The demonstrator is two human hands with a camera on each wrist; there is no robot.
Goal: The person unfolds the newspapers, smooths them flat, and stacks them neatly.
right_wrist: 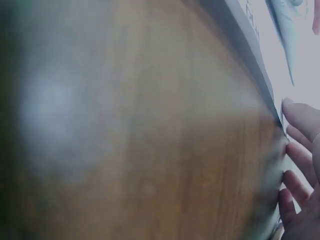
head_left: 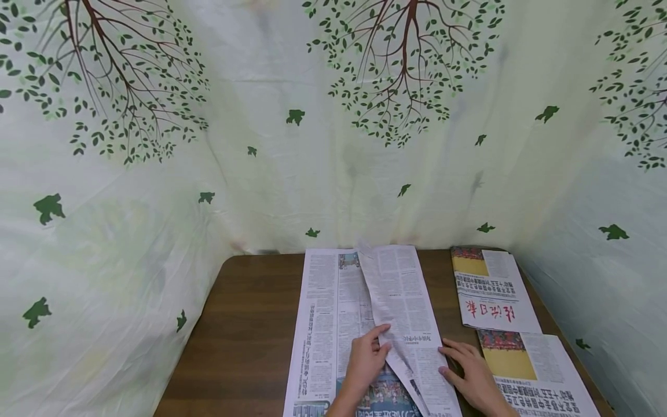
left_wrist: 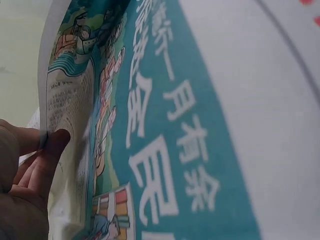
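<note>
Newspaper flap [head_left: 379,295], raised from the newspaper [head_left: 349,307] spread on the wood-grain table [head_left: 245,336], is pinched by the left hand [head_left: 365,361], seemingly to be kept lifted; the right edge is touched by the right hand [head_left: 473,373], fingers outstretched, probably for steadying.

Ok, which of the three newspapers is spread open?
The large newspaper, with one leaf pinched by the left hand. The other two, the far folded newspaper and the near folded newspaper, lie to its right.
</note>
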